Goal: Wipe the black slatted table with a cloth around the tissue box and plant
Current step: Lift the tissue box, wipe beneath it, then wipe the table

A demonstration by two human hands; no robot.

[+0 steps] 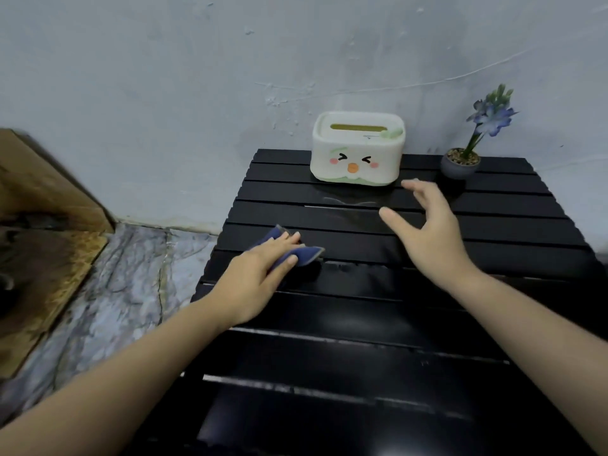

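Black slatted table [411, 317]: standing against a pale plastered wall [197, 77].
Folded dark-blue cloth [301, 253]: lying on the table's left-hand slats, the left hand [260, 278] pressing flat on it, fingers extended.
Right hand [427, 232]: hovering over the slats with fingers spread wide, gripping nothing.
White plastic tissue box [358, 149] (cartoon face on its front): sitting at the far edge.
Small grey pot with blue flowers [460, 164]: standing just right of the box, apart from it.
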